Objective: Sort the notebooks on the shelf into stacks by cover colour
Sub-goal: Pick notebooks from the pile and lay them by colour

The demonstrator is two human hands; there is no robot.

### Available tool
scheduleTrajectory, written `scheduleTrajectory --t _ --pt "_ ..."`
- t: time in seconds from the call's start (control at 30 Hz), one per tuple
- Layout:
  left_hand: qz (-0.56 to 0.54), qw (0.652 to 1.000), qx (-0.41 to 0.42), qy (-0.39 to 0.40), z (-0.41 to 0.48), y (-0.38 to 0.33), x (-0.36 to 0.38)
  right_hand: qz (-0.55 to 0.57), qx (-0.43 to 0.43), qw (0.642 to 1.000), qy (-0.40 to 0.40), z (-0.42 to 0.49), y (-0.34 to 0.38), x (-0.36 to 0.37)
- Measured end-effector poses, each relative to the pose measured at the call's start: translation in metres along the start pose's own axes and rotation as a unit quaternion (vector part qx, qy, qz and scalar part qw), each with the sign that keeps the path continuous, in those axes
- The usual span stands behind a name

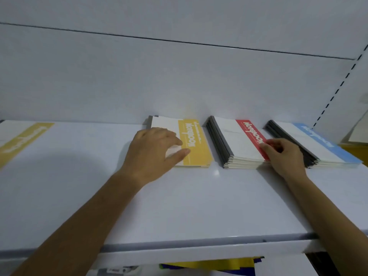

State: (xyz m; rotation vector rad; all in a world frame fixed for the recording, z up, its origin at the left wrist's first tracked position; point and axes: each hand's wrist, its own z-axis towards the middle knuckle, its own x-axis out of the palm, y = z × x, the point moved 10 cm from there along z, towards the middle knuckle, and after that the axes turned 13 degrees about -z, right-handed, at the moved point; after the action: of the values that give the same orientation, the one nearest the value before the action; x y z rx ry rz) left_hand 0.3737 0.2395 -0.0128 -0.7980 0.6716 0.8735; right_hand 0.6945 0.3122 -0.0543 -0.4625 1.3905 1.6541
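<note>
Three stacks of notebooks lie along the back of the white shelf [179, 206]. The yellow-banded stack [196, 144] is thin, and my left hand [155, 148] rests on its white cover with relaxed fingers and the thumb stretched toward the yellow band. The red-banded stack [239, 140] is taller, with dark spines. My right hand [282, 154] curls its fingers round the near right edge of that red stack. To the right sits the blue-banded stack [318, 142], untouched. One more yellow-banded notebook [20, 140] lies apart at the far left.
The white back wall rises right behind the stacks, and a slotted upright [338, 90] stands at the right. A pale sheet [358, 134] over something yellow sits at the far right edge. Yellow and blue items [209, 265] show on the shelf below.
</note>
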Motion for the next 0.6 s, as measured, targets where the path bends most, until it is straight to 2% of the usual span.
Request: scheduleTrajectory --t 0.07,0.3,0.43,0.6 --pt "0.048 0.996 0.007 0.072 0.000 -0.003 0.016 -0.014 -0.008 1.000 -0.008 0.002 -0.001 0.001" --pt "0.047 0.992 -0.005 0.119 -0.002 0.003 0.026 -0.067 -0.030 0.997 -0.018 -0.003 0.007 0.002" --pt "0.037 0.991 0.020 0.123 -0.003 -0.001 0.031 -0.079 -0.041 0.996 -0.007 -0.004 0.010 0.004" --pt "0.018 0.995 0.043 0.085 -0.002 0.000 0.029 -0.078 -0.059 0.995 0.003 -0.003 0.011 0.008"
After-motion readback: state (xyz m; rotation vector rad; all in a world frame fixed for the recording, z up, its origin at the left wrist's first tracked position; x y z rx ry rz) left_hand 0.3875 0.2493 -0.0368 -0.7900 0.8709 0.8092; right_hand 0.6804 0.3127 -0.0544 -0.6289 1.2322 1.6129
